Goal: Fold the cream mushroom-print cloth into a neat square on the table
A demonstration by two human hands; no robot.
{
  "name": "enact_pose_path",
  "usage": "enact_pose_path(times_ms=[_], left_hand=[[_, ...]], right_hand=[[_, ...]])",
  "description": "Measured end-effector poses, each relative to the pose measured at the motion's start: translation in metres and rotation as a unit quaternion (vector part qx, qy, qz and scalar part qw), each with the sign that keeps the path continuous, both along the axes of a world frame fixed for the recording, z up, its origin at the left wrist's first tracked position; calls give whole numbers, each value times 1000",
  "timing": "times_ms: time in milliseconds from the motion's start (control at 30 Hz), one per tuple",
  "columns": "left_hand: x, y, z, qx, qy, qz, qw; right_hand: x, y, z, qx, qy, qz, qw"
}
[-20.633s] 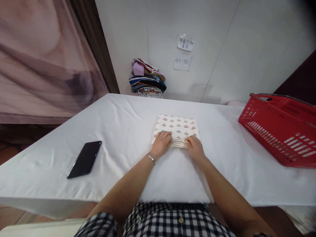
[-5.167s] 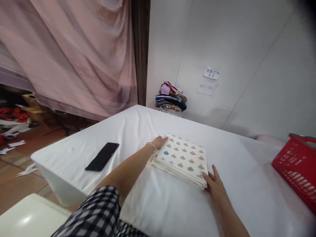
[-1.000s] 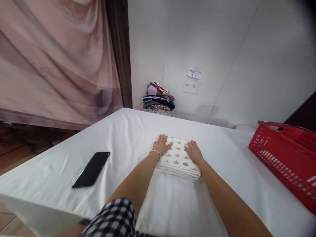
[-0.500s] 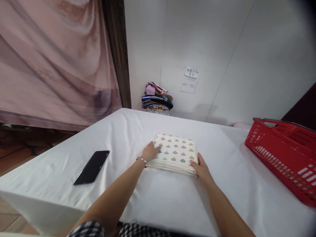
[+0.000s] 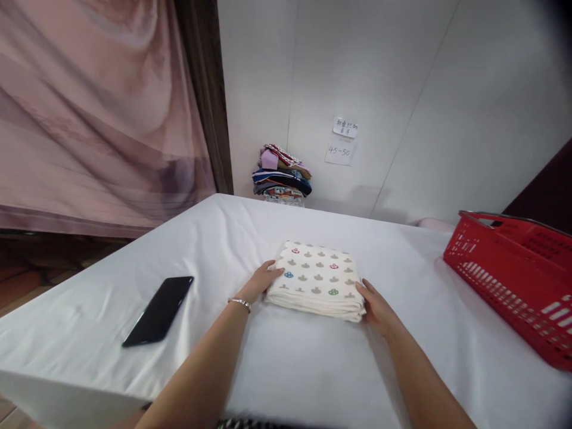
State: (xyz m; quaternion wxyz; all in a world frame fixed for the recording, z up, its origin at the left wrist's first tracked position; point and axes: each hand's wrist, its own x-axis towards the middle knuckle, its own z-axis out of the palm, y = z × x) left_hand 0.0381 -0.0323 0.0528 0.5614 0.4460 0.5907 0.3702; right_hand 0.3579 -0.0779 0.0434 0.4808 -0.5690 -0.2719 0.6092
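Observation:
A folded white cloth with a print of small grey, red, blue and green shapes lies flat in front of me, its stacked layers showing along the near edge. At its left side, my left hand grips the edge, the thumb on top; a bracelet circles that wrist. Across from it, my right hand holds the right side with the thumb on the upper face. The fingers of both hands are partly hidden at the cloth's sides.
The cloth lies on a table covered in white fabric. A black phone is on the left. To the right stands a red plastic basket. Piled clothes sit beyond the far edge, near paper signs on the wall.
My left hand has slid off the top of the cloth to its left edge. My right hand has shifted slightly right and is at the right edge.

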Motion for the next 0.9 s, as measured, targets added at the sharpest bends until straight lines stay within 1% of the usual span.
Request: enact_pose_path(times_ms=[100, 200, 233, 300, 367, 433, 500, 567, 633, 733, 900], left_hand=[[3, 4, -4, 9, 22, 15, 1000], [4, 7, -7, 11, 54, 21, 998], [5, 7, -7, 9, 60, 21, 998], [5, 5, -4, 5, 62, 19, 998], [6, 1, -2, 7, 49, 9, 999], [8, -2, 0, 17, 27, -20, 999], [10, -5, 0, 29, 7, -64, 998], [13, -6, 0, 36, 11, -86, 996], [15, -7, 1, 36, 32, -80, 996], [17, -7, 4, 31, 59, -73, 995], [18, -5, 9, 15, 98, -85, 991]], right_hand=[[-2, 6, -1, 8, -21, 0, 1000], [-4, 13, -5, 50, -41, 33, 997], [-4, 15, -6, 63, -47, 34, 996], [-4, 16, -10, 78, -56, 11, 995], [-2, 17, -13, 80, -62, -30, 994], [1, 16, -16, 86, -64, -60, 992], [6, 15, -17, 91, -64, -88, 990], [9, 13, -18, 90, -63, -104, 989], [12, 11, -18, 92, -64, -104, 988], [17, 8, -17, 114, -79, -114, 984], [35, -3, -12, 149, -129, -182, 964]])
